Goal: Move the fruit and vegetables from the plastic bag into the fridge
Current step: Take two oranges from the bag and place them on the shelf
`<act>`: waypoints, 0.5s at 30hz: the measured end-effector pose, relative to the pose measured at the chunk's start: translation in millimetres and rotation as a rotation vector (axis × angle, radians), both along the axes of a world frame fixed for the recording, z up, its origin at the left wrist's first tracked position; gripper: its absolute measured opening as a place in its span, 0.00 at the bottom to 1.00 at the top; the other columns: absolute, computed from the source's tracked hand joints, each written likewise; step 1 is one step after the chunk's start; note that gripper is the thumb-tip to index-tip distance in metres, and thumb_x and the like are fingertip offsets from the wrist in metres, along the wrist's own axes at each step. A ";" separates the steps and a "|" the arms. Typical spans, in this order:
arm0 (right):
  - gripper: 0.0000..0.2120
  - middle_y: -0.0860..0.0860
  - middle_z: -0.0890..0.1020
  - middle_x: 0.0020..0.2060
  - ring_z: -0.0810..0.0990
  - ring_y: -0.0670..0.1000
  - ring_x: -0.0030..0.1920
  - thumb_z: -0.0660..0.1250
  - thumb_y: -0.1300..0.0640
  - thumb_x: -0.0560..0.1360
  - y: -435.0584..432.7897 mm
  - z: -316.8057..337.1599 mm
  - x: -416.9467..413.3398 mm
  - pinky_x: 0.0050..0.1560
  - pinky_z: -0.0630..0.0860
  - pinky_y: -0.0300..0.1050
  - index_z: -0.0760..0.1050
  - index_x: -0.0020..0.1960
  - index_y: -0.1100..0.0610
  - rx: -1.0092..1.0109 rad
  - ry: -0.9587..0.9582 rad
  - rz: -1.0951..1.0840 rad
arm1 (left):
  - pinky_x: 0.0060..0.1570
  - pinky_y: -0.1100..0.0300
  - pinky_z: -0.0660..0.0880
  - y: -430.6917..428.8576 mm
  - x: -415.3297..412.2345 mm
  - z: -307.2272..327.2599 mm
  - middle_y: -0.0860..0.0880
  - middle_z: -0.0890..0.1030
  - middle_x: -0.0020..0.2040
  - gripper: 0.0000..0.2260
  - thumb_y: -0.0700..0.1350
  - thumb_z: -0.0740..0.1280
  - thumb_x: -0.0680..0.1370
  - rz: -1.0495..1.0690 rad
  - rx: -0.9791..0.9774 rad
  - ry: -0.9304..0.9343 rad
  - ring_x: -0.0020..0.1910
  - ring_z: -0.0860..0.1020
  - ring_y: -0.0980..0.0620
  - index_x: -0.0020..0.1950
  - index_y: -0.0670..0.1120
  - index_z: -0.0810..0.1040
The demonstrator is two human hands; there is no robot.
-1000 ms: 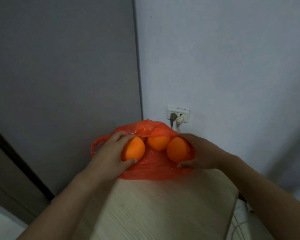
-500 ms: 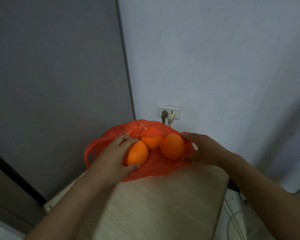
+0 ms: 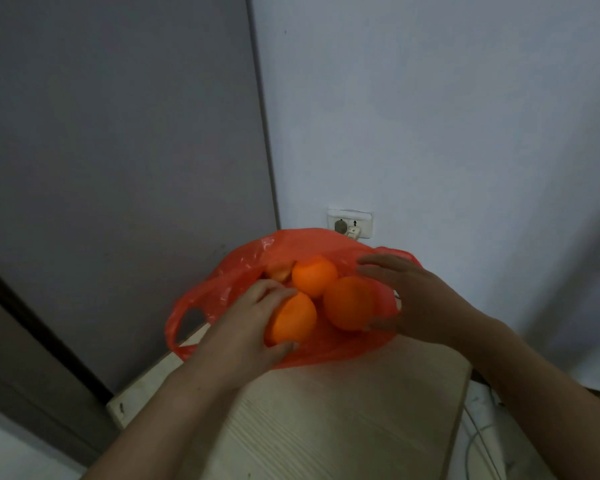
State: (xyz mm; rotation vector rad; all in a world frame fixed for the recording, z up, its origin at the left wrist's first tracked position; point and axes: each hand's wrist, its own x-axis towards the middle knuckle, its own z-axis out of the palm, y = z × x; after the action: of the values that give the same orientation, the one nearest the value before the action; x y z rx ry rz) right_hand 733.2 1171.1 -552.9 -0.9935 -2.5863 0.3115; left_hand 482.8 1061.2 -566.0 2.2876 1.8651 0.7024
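An orange-red plastic bag [image 3: 229, 292] lies open on the far end of a pale wooden table [image 3: 343, 410]. Three oranges show in its mouth. My left hand [image 3: 246, 327] is wrapped around the near-left orange [image 3: 297, 320]. My right hand [image 3: 413, 299] cups the right side of the big orange [image 3: 349, 303], thumb under it, fingers spread above. The third orange [image 3: 314, 275] rests behind them, untouched. Something orange-brown [image 3: 281, 271] peeks out at the back of the bag.
A grey panel or door [image 3: 118, 150] rises on the left, a pale wall [image 3: 447, 116] on the right. A wall socket [image 3: 350, 223] with plugs sits just behind the bag. Cables [image 3: 478, 441] hang past the table's right edge.
The view has shifted, so the bag and hands sit lower right. The oranges have come further out of the bag and my right hand's fingers have spread over the big orange.
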 end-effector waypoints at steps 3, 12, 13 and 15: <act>0.38 0.43 0.62 0.72 0.61 0.48 0.71 0.72 0.39 0.66 -7.0 -2.3 -12.9 0.68 0.65 0.51 0.60 0.71 0.42 -0.048 -0.053 -0.024 | 0.57 0.67 0.66 -4.6 6.5 -8.4 0.61 0.63 0.65 0.33 0.58 0.72 0.67 -0.003 -0.007 0.001 0.62 0.66 0.61 0.70 0.58 0.64; 0.36 0.52 0.62 0.73 0.64 0.56 0.69 0.70 0.47 0.71 -3.4 -30.5 -19.4 0.64 0.68 0.53 0.58 0.74 0.50 0.138 -0.157 -0.038 | 0.56 0.66 0.68 -7.0 10.8 -18.9 0.59 0.62 0.66 0.34 0.56 0.71 0.68 0.004 -0.059 0.024 0.62 0.66 0.60 0.71 0.57 0.62; 0.36 0.53 0.63 0.72 0.66 0.57 0.69 0.70 0.47 0.71 -4.0 -32.3 -19.3 0.63 0.69 0.54 0.58 0.74 0.51 0.140 -0.145 -0.043 | 0.55 0.67 0.66 -7.1 10.7 -17.5 0.60 0.62 0.66 0.34 0.56 0.72 0.68 0.011 -0.055 0.012 0.61 0.66 0.61 0.71 0.57 0.62; 0.36 0.52 0.62 0.72 0.65 0.55 0.69 0.69 0.46 0.71 -7.1 -29.4 -18.2 0.63 0.69 0.53 0.57 0.74 0.52 0.101 -0.131 -0.056 | 0.54 0.70 0.63 -8.6 11.2 -11.9 0.64 0.60 0.63 0.34 0.56 0.72 0.68 0.022 -0.070 -0.013 0.60 0.64 0.63 0.71 0.57 0.62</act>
State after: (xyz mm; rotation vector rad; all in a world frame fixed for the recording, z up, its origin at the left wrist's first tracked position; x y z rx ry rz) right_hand 715.0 1164.0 -582.3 -1.0816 -2.6549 0.1029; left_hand 494.0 1052.6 -577.9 2.2182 1.8814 0.6426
